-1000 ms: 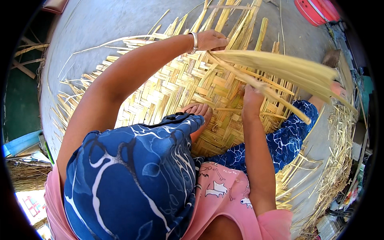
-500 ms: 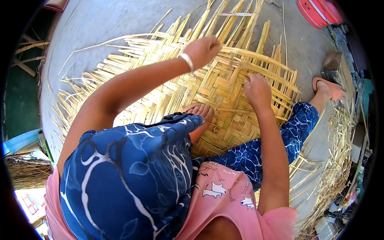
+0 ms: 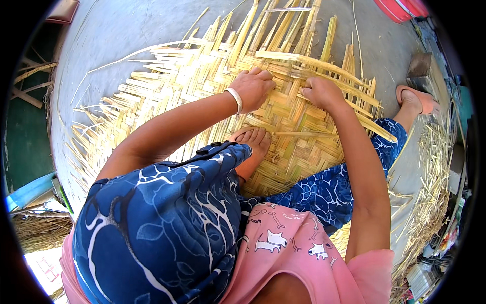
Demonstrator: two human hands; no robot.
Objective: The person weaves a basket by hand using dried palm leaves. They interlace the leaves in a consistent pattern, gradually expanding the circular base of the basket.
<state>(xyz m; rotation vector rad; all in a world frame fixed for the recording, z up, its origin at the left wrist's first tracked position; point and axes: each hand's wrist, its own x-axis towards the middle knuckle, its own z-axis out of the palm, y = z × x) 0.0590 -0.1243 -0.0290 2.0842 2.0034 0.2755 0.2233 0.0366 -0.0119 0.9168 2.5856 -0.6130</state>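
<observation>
A half-woven mat (image 3: 298, 119) of flat yellow split-cane or reed strips, in a diagonal weave, lies on the floor in front of me. Its loose strip ends fan out along the far and left edges. My left hand (image 3: 251, 90), with a white bangle at the wrist, is closed, its fingers curled down at a strip in the weave. To its right, my right hand (image 3: 324, 93) is closed around a strip too; the fingertips of both are partly hidden. Several longer strips (image 3: 314, 62) cross loosely just beyond my hands. My bare left foot (image 3: 258, 143) rests on the mat.
My right foot in an orange slipper (image 3: 422, 103) is at the mat's right side, near a wooden block (image 3: 420, 68). Loose straw (image 3: 430, 172) lies along the right. A red container (image 3: 402, 9) stands at the far right on the grey floor (image 3: 116, 30).
My left hand has come down and nearer, from above the far strips onto the weave. My right hand has shifted slightly farther away. The crossing strips near my right hand have changed position.
</observation>
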